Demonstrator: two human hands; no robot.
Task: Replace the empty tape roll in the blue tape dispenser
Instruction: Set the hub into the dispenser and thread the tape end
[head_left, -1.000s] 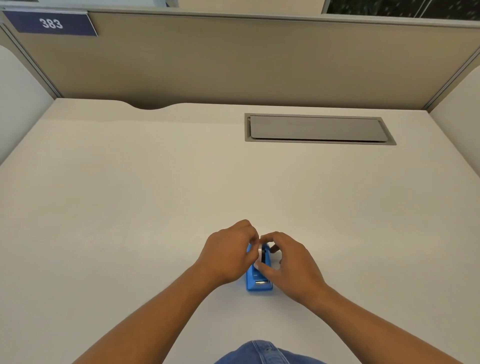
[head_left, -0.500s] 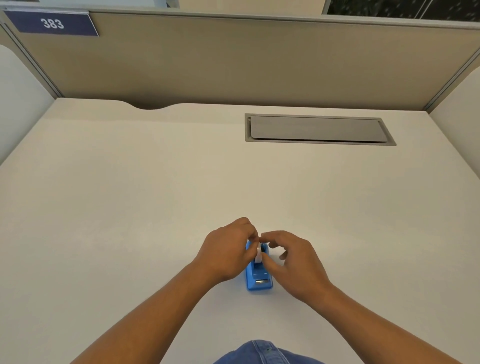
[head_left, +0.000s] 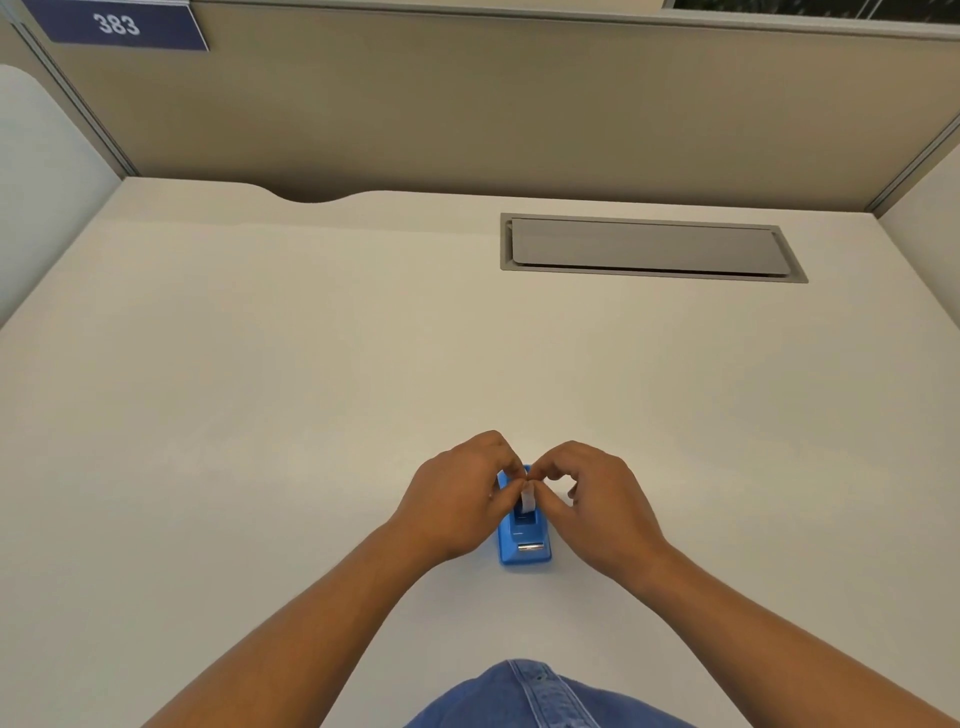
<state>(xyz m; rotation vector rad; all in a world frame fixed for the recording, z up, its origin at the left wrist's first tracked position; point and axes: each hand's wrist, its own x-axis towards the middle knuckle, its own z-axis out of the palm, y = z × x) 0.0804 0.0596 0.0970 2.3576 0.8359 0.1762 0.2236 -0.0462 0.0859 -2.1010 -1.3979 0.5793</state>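
A small blue tape dispenser (head_left: 524, 545) stands on the white desk (head_left: 260, 415) near its front edge, with its metal cutter facing me. A white tape roll (head_left: 528, 500) sits upright in or just above the dispenser's well; I cannot tell which. My left hand (head_left: 457, 499) and my right hand (head_left: 597, 499) meet over the dispenser, each pinching the roll from its own side with thumb and fingertips. The hands hide the far half of the dispenser.
A grey cable-tray lid (head_left: 649, 248) is set into the desk at the back right. Beige partition walls (head_left: 467, 104) enclose the desk, and a blue sign reading 383 (head_left: 117, 25) hangs at the top left. Denim fabric (head_left: 540, 696) shows at the bottom edge.
Both hands have drawn closer together over the dispenser, and the white roll between the fingertips now stands a little higher than a second ago.
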